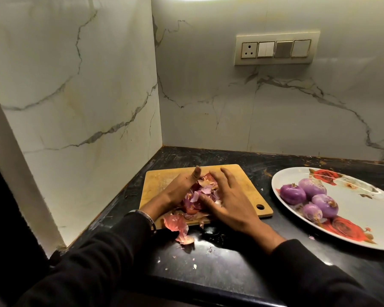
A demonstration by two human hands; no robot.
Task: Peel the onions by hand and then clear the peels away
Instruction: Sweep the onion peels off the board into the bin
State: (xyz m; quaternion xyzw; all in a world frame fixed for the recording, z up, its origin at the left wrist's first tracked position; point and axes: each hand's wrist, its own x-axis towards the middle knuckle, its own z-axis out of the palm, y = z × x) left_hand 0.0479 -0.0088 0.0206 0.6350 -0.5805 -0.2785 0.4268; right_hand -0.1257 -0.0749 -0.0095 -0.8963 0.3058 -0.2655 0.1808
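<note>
Your left hand [175,191] and right hand [228,200] cup inward, fingers spread, palms facing each other, both forearms in dark sleeves.

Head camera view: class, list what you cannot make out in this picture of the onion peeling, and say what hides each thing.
- Middle of the peel pile, head view: covered by the left hand and right hand; whether an onion lies under it cannot be told.
- Plate, head view: its right side is cut off by the picture's edge.
- Writing on the wristband, head view: too small.
</note>
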